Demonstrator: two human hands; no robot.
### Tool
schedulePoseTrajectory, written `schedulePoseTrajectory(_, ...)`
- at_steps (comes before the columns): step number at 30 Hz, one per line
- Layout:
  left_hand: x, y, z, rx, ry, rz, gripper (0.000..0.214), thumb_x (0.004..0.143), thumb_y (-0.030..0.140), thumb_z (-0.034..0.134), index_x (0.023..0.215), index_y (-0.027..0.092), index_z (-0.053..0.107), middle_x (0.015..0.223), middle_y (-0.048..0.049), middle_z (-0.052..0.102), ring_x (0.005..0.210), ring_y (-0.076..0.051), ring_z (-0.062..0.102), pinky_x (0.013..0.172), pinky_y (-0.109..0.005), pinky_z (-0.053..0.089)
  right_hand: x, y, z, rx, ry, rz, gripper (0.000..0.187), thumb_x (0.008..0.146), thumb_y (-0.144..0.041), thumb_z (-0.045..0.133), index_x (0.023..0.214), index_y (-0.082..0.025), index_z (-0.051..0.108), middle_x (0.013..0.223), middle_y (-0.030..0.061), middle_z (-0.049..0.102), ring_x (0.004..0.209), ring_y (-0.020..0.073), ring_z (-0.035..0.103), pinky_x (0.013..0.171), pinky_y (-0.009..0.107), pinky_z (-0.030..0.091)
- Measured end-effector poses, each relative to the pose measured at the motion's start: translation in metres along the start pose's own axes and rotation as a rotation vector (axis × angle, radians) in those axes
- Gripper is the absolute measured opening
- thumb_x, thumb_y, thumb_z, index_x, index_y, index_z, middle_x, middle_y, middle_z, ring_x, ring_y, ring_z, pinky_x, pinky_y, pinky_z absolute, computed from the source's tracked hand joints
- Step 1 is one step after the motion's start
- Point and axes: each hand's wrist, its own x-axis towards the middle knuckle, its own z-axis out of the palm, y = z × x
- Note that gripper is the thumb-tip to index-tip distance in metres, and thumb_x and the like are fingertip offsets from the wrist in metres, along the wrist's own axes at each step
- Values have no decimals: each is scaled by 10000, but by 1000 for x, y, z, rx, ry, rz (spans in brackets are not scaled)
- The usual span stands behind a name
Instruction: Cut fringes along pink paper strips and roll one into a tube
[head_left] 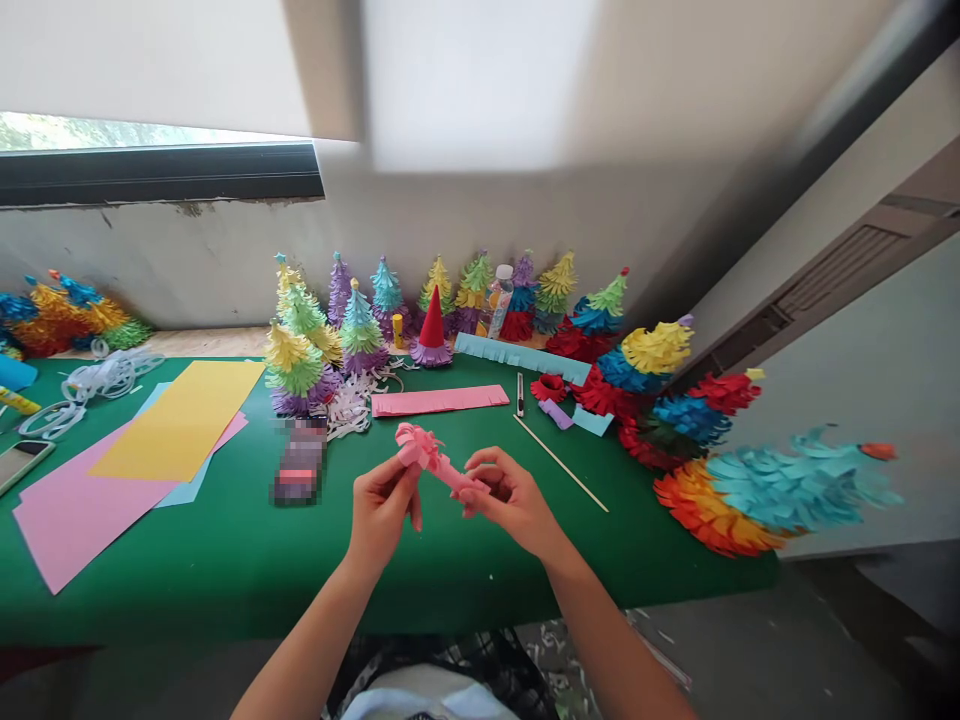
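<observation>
Both my hands hold a small pink paper piece (431,458) above the green table (225,560). It is a rolled pink stem with curled fringe at its upper left end. My left hand (382,510) pinches it just under the fringe, fingers closed. My right hand (510,500) is closed round the lower end of the stem. A fringed pink paper strip (440,400) lies flat just beyond my hands. A thin wooden stick (561,464) lies to the right of my right hand.
Several fringed paper trees (300,350) stand along the back, and more lie at the right edge (750,480). Yellow (184,415) and pink (75,510) sheets lie at left. A red cone (432,325), a glue bottle (501,298), a small cutter (519,392) and white paper scraps (352,405) are nearby.
</observation>
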Motion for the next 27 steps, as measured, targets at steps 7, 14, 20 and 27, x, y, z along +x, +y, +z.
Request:
schedulePoseTrajectory(7, 4, -12, 3, 391, -23, 150, 276, 881, 304, 514, 1048, 170, 688, 502, 50, 516, 377, -70, 482, 419, -180, 368, -14, -11, -5, 145, -95, -122, 269, 842, -425, 577, 876, -175, 671, 1352, 115, 409, 733, 164, 704, 682, 326, 603)
schedulePoseTrajectory(14, 0, -11, 0, 708, -164, 348, 268, 888, 176, 428, 1007, 160, 668, 583, 16, 553, 457, -82, 483, 492, -194, 370, -15, -18, -6, 89, -100, -319, 305, 841, -381, 601, 1104, -233, 646, 1349, 136, 491, 987, 256, 666, 834, 393, 575)
schedulePoseTrajectory(20, 1, -13, 1, 878, -178, 447, 232, 875, 169, 463, 998, 186, 659, 740, -26, 647, 490, -84, 476, 511, -198, 349, -7, -19, -1, -73, 88, -385, 104, 863, -241, 589, 920, -210, 671, 952, 73, 673, 681, 153, 684, 600, 283, 602)
schedulePoseTrajectory(27, -1, -14, 2, 890, -263, 487, 287, 908, 214, 405, 685, 167, 579, 576, -3, 527, 492, -93, 415, 502, -216, 276, 2, -37, -5, -354, 118, -564, 121, 863, -278, 599, 909, -220, 694, 923, 72, 700, 849, 194, 676, 726, 316, 570)
